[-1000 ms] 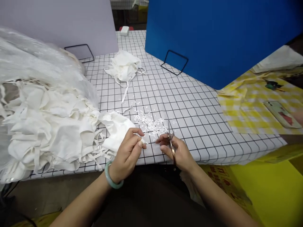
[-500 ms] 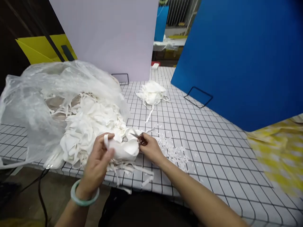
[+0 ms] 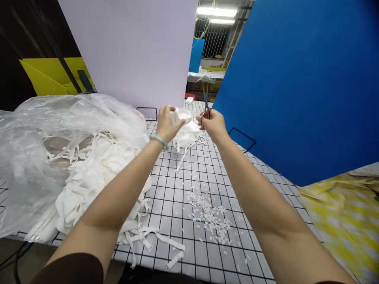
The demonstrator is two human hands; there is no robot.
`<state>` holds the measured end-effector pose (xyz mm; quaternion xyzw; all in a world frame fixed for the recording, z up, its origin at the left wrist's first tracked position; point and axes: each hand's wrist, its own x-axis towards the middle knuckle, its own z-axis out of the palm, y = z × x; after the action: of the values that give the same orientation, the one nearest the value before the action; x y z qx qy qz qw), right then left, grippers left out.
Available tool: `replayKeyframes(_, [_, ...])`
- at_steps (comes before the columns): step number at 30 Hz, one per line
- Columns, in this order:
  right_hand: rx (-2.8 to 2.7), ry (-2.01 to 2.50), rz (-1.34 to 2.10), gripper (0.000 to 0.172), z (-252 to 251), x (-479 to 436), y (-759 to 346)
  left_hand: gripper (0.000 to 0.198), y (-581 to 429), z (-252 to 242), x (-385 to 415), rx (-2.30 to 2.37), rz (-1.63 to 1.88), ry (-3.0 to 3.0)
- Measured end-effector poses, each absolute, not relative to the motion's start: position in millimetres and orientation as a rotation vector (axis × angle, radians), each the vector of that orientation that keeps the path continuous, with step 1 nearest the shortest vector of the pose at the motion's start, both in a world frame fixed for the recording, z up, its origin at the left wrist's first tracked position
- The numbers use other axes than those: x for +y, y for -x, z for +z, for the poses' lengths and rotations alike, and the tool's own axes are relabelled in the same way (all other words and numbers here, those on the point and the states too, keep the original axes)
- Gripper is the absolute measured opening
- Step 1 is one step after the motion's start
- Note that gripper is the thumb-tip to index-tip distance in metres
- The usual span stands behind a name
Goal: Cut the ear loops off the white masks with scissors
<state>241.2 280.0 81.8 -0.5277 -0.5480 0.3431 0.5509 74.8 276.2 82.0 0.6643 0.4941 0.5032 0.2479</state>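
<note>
Both my arms are stretched out over the far part of the grid-patterned table. My left hand, with a pale green bangle at the wrist, is closed on a white fabric mask held above a small heap of white masks. My right hand is closed on a pair of small scissors, blades pointing up, right beside the held mask. A scatter of tiny white clippings lies on the table between my forearms.
A big heap of white masks with loose straps spills from a clear plastic bag at the left. A blue board stands at the right, a pale lilac board behind. Yellow checked cloth covers the right side.
Both hands have moved from the near heap out to the far small heap, the left carrying a white mask, the right still holding the scissors. The camera has tilted up.
</note>
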Motion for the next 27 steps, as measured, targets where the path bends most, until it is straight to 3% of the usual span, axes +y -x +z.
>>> replayKeyframes(3, [-1.404,1.297,1.075,0.007,40,218,-238,0.051,-86,32,216,1.178,1.239,-1.704])
replayKeyframes(6, [-1.473,1.361,1.267,0.003,-3,142,-231,0.032,-96,-16,151,1.033,0.986,-1.689])
replayKeyframes(8, [-1.5,1.47,1.249,0.005,-25,100,-230,0.022,-103,-38,117,1.075,0.981,-1.738])
replayKeyframes(14, [-1.571,1.639,0.952,0.011,-64,31,-230,0.027,-103,-58,46,1.153,0.954,-1.834])
replayKeyframes(18, [-1.533,1.7,0.977,0.031,-68,21,-227,0.04,-45,-52,16,1.236,1.127,-2.112])
replayKeyframes(21, [-1.538,1.739,1.022,0.046,-63,23,-217,0.024,24,-51,8,1.731,1.38,-2.227])
replayKeyframes(25, [-1.564,1.547,1.085,0.038,-57,34,-176,0.033,81,-54,3,2.156,0.835,-2.302])
replayKeyframes(27, [-1.585,1.43,1.103,0.032,-58,44,-145,0.024,83,-56,1,2.179,0.632,-2.326])
